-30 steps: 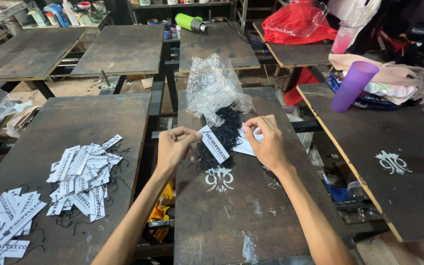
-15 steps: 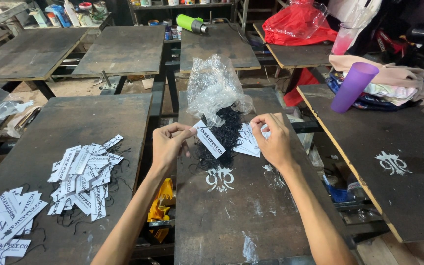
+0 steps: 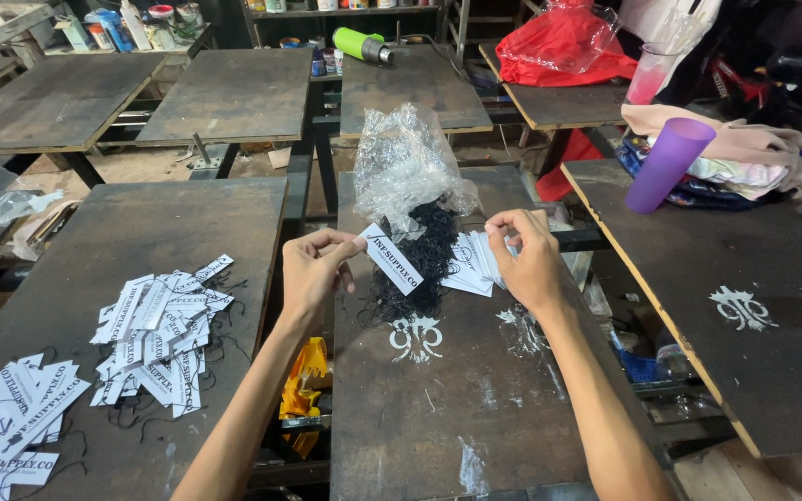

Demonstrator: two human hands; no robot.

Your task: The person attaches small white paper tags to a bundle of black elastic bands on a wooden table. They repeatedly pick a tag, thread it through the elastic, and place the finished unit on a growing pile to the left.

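**Both hands pinch paper tags over a dark printing surface**

The left hand (image 3: pixel 313 269) is raised above the gap between two boards, its thumb and forefinger closed on one corner of a white rectangular paper tag (image 3: pixel 390 259) with black lettering. The tag slants down to the right, and its free end lies over a heap of black string loops (image 3: pixel 420 260). The right hand (image 3: pixel 529 264) is on the far side of that heap, its fingertips pinched together at the upper edge of a small fan of white tags (image 3: pixel 472 267); whether a strand of string lies in that pinch cannot be told. The fan rests on the middle surface (image 3: pixel 438 417), a dark, worn board with a white printed emblem (image 3: pixel 416 338) just below the string heap.

A crumpled clear plastic bag (image 3: pixel 406 162) stands open over the top of the string heap, touching it. On the left surface (image 3: pixel 141 223) lies a loose pile of finished tags (image 3: pixel 160 329) with black strings trailing from them, and a second pile of tags (image 3: pixel 11 427) lies nearer the lower left corner. On the right surface (image 3: pixel 744 371) a purple plastic cup (image 3: pixel 668 162) stands tilted beside folded clothes (image 3: pixel 744 153). Farther back are a lime-green heat gun (image 3: pixel 360 44) and a red plastic bag (image 3: pixel 559 46).
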